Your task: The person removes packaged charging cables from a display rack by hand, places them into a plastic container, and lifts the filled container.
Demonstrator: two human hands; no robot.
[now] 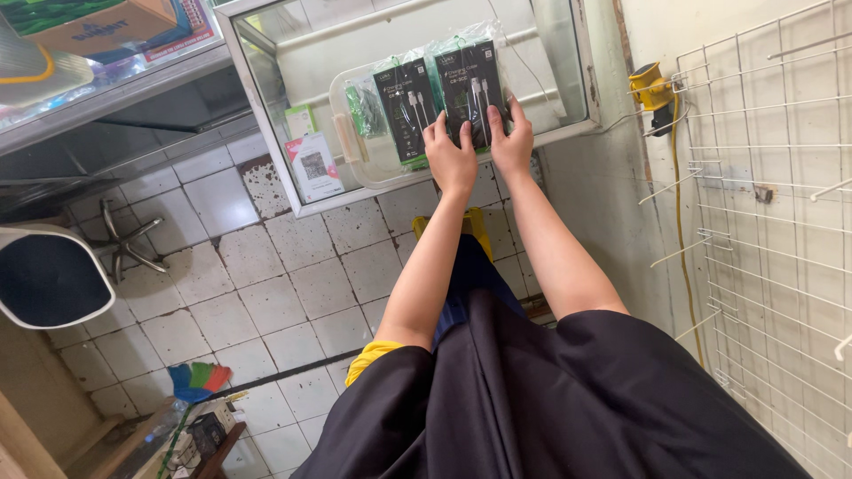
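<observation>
Floor point(293, 293): square off-white tiles, worn and stained, dark grout lines. Glass display case point(266, 115) with pale metal frame stands on it at top centre. Left of the case, a grey shelf edge point(115, 98) carrying a cardboard box point(98, 22). Chair point(49, 275) with white rim and dark seat at left; chrome chair base point(129, 239) beside it. White wire grid rack point(772, 222) on the cream wall point(639, 177) at right, yellow cable point(682, 231) hanging down. Daylight, even.
</observation>
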